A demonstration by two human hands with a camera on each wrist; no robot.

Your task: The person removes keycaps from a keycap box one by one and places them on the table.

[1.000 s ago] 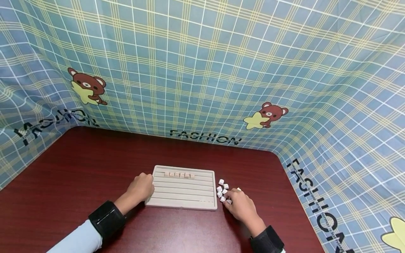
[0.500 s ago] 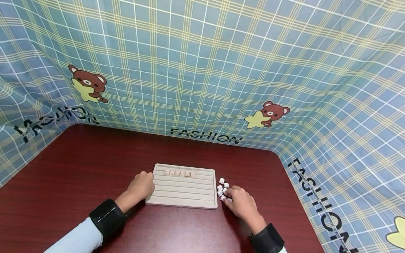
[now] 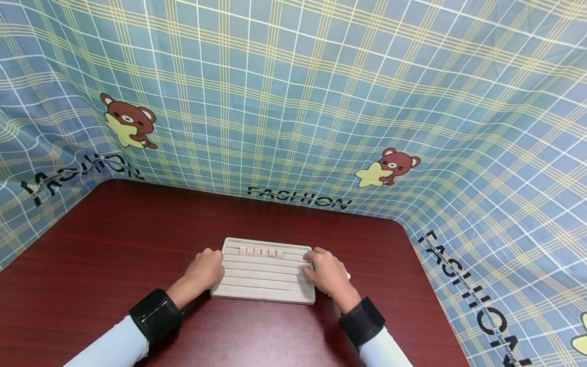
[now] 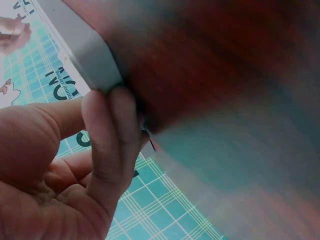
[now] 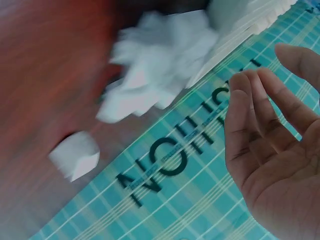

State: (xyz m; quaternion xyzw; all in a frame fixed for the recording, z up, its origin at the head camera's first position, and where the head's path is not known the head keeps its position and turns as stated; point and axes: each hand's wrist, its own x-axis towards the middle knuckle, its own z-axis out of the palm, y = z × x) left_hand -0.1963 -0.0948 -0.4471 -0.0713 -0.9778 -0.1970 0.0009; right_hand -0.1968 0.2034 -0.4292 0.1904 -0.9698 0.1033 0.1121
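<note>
A pale slotted board (image 3: 266, 278) lies on the dark red table (image 3: 114, 244), with a short row of small tiles (image 3: 260, 252) in its top slot. My left hand (image 3: 205, 270) pinches the board's left edge; the left wrist view shows thumb and finger of this hand (image 4: 107, 102) closed on the board's grey corner (image 4: 85, 55). My right hand (image 3: 321, 269) hovers over the board's right edge, back upward. In the right wrist view its fingers (image 5: 260, 120) look loosely extended, thumb tip out of sight. Blurred white tiles (image 5: 160, 65) lie beside the board.
A blue plaid cloth (image 3: 293, 102) with bears and lettering walls in the table on the back and both sides. One white tile (image 3: 348, 276) peeks out right of my right hand, and a loose tile (image 5: 75, 155) lies apart from the pile.
My right hand has left the loose tiles right of the board and moved left and forward over the board's right edge, now covering the pile. The left hand has stayed put.
</note>
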